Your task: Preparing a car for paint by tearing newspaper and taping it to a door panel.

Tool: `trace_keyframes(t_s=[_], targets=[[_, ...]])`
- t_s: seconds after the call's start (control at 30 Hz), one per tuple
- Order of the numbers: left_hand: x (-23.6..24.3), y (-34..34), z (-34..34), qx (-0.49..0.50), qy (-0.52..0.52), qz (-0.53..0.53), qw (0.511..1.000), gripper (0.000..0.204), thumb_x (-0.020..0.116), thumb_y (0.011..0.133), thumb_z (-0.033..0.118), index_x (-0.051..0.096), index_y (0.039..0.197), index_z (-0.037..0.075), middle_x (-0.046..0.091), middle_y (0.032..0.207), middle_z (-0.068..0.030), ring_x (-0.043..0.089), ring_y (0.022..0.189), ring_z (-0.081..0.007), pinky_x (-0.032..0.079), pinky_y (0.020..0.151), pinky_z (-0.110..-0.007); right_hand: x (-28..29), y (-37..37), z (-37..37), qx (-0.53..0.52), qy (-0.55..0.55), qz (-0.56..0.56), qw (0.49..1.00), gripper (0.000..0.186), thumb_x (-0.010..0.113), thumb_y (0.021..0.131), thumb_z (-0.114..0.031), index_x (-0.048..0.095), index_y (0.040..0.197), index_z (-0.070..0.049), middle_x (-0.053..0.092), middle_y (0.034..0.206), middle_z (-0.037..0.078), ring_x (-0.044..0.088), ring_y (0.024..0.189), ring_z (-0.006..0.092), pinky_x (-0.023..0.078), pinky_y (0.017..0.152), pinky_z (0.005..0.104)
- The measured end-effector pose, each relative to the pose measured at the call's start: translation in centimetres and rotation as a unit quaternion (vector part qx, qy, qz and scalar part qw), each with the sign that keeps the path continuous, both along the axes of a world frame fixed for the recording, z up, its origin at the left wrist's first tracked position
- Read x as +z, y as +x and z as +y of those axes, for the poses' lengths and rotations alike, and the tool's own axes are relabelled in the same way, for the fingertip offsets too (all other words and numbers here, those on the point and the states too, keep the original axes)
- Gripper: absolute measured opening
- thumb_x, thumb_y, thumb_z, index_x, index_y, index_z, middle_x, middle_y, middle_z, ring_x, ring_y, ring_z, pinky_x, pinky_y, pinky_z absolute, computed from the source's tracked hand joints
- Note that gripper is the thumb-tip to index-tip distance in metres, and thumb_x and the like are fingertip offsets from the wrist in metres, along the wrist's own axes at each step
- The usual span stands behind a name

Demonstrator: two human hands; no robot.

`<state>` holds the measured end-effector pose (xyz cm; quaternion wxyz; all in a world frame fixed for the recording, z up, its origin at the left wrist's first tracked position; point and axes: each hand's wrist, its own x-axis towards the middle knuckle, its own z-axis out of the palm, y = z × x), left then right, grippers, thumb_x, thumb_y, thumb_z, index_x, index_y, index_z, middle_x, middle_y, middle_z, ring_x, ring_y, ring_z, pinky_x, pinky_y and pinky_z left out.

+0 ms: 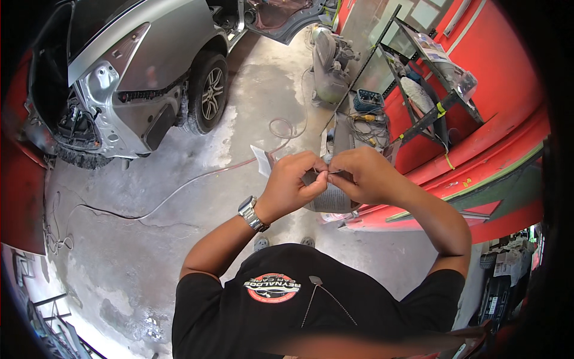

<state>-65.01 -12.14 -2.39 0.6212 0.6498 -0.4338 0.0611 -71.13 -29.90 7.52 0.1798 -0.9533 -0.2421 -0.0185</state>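
Note:
Both hands meet in front of my chest, fingertips pinched close together. My left hand (292,182), with a silver watch (253,213) on its wrist, is closed on a sheet of sandpaper. Its curved, grey printed back (336,201) hangs below the fingers. A pale flap of paper (261,161) sticks out past the left knuckles; whether it belongs to the same sheet I cannot tell. My right hand (366,173) pinches the sheet's upper edge beside the left fingertips. The fingers hide much of the sheet's middle.
A silver car (149,54) with its rear stripped stands at left. An air hose (173,194) snakes over the concrete floor (197,257). Beyond my hands are a dusty compressor (330,72), a blue basket (368,100) and a metal rack (427,122). Red panels (502,102) line the right.

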Motion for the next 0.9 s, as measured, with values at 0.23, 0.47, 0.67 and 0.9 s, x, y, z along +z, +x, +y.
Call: trace_keyframes(t_s=[0.23,0.47,0.67,0.9], targets=[[0.3,0.0,1.1,-0.023,0.031,-0.103,0.994,0.006,0.067,0.078,0.007,0.063,0.082,0.008,0.064,0.077,-0.0022,0.061,0.069,-0.0188,0.044,0.067,-0.031,1.4,-1.1,0.2,0.032,-0.001,0.040,0.999,0.009,0.067,0.081,-0.013,0.064,0.079,-0.005,0.061,0.073,0.012,0.061,0.070,0.0356,0.046,0.061,0.0444],[1.4,-0.8,0.5,-0.010,0.065,-0.234,0.970,0.016,0.071,0.068,0.011,0.061,0.080,0.013,0.060,0.076,0.0016,0.059,0.069,-0.0167,0.041,0.065,-0.031,2.9,-4.4,-2.2,0.032,-0.078,-0.043,0.995,0.008,0.070,0.078,-0.010,0.063,0.079,-0.008,0.055,0.073,0.007,0.057,0.071,0.0284,0.040,0.062,0.0392],[1.3,-2.2,-1.2,0.011,0.065,-0.327,0.943,0.019,0.069,0.065,0.015,0.052,0.073,0.013,0.052,0.071,0.0006,0.056,0.065,-0.0168,0.041,0.063,-0.032,2.8,-7.3,-5.2,0.001,-0.093,-0.115,0.989,0.010,0.070,0.075,-0.004,0.064,0.082,-0.008,0.055,0.073,0.005,0.053,0.068,0.0244,0.037,0.066,0.0374],[0.6,-3.8,-2.7,0.048,0.079,-0.416,0.904,0.019,0.067,0.067,0.018,0.049,0.069,0.012,0.046,0.069,0.0009,0.049,0.064,-0.0149,0.041,0.063,-0.030,2.9,-10.6,-8.0,-0.084,-0.112,-0.186,0.973,0.011,0.067,0.075,0.000,0.064,0.085,-0.004,0.056,0.075,0.008,0.053,0.071,0.0258,0.038,0.073,0.0390]])
